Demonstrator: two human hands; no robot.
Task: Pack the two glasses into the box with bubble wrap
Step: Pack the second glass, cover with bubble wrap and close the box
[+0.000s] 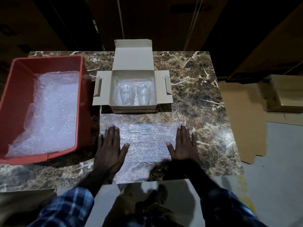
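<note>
Head view looks down on a brown marble table [188,76] with an open cardboard box [133,63] at its far middle, lid and side flaps spread wide. Both glasses [134,94] already lie inside it, side by side and touching or nearly so, on a lining of bubble wrap that climbs the inner walls. So the placing appears done, and what seems left is the top cushioning and the closing of the flaps.

Nearer the person, a bubble wrap sheet [145,140] lies spread flat on the table just in front of the box. The left hand [109,149] rests palm down on its left edge, fingers straight and slightly spread, gripping nothing. The right hand [184,145] mirrors it on the right edge, equally flat and holding nothing (the two look to be smoothing or steadying the sheet). My guess is that this piece is meant to go over the glasses.

The glasses are clear tumblers, hard to separate from the glinting wrap beneath them; whether each is individually wrapped I cannot tell.

At the left stands a red plastic crate [9,102] holding more bubble wrap [54,108]. Flattened cardboard [242,122] lies on the floor to the right.
</note>
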